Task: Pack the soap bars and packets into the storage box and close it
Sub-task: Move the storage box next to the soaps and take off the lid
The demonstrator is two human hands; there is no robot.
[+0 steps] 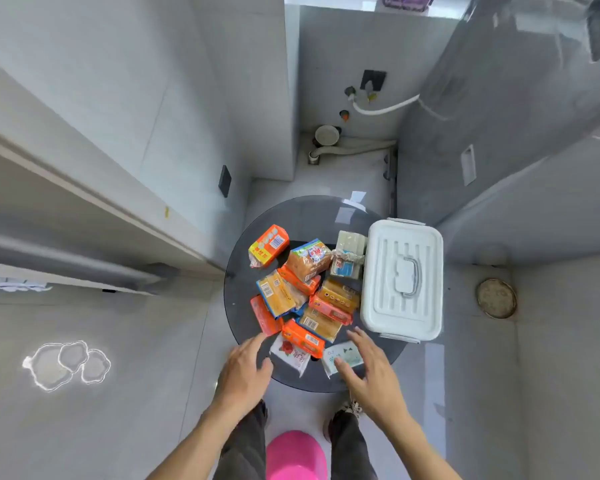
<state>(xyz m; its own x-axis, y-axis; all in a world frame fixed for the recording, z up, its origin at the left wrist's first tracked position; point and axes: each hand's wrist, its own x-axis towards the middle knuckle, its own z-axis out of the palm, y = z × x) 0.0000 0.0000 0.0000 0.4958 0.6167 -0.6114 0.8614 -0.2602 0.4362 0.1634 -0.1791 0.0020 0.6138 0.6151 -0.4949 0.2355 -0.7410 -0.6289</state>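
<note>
A white storage box [402,280] with its lid on and a handle on top stands at the right of a round dark glass table [243,289]. A heap of several orange and yellow soap packets [302,296] lies at the table's middle. A single orange packet [269,244] lies apart at the far left, and a pale bundle of soap bars [349,254] rests beside the box. A white red-printed packet [291,355] and a pale green packet [343,355] lie at the near edge. My left hand [245,374] hovers open by the heap's near left. My right hand [371,370] is open, fingers over the pale green packet.
A pink stool [295,455] stands between my legs under the table's near edge. Grey tiled walls close in at left and right. A floor drain [496,298] lies to the right, and a hose and pipe [354,148] sit at the back. A water puddle [66,365] marks the left floor.
</note>
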